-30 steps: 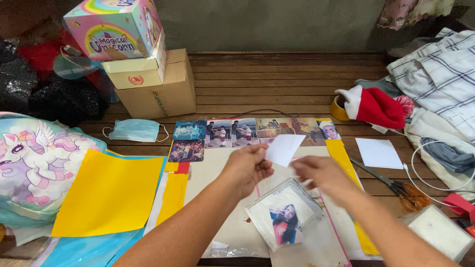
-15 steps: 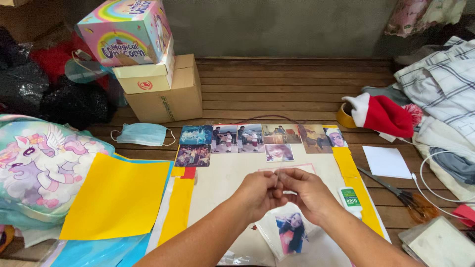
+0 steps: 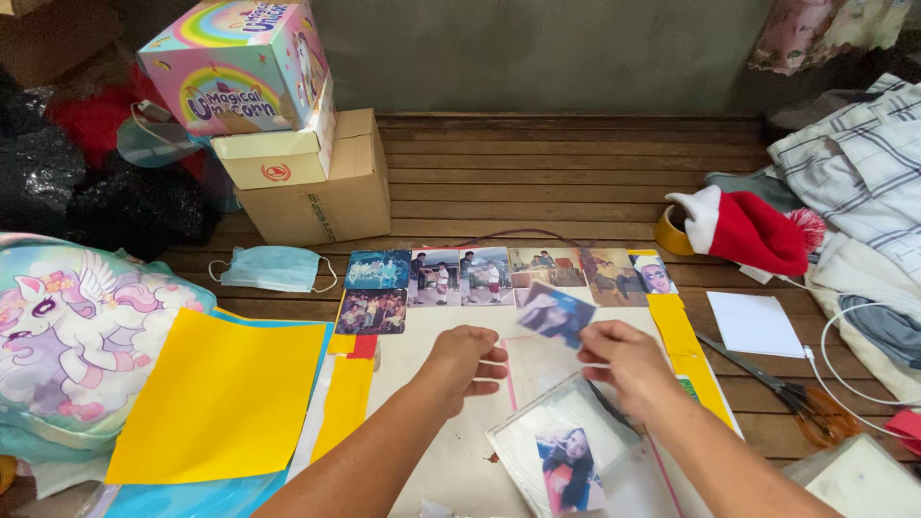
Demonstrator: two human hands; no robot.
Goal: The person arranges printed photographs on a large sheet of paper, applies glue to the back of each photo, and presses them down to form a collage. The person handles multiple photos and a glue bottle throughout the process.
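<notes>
My right hand (image 3: 628, 363) pinches a small photo (image 3: 556, 312) by its lower corner and holds it tilted just below a row of photos (image 3: 499, 273) laid along the top of a beige board (image 3: 432, 451). My left hand (image 3: 470, 363) hovers over the board a little to the left, fingers loosely curled; whether anything is in it does not show. A clear plastic sleeve (image 3: 552, 432) with another photo inside lies under my right wrist.
Yellow paper (image 3: 221, 398) lies on the left, with a unicorn bag (image 3: 67, 326) beyond it. A face mask (image 3: 269, 269) and stacked boxes (image 3: 317, 182) sit at the back left. Scissors (image 3: 787, 393), white paper (image 3: 753, 321), a red Santa hat (image 3: 748, 230), a tape roll (image 3: 667, 235) and clothes (image 3: 854, 163) lie on the right.
My hands were pressed together over the board; they have parted. My right hand now holds a photo raised toward the photo row.
</notes>
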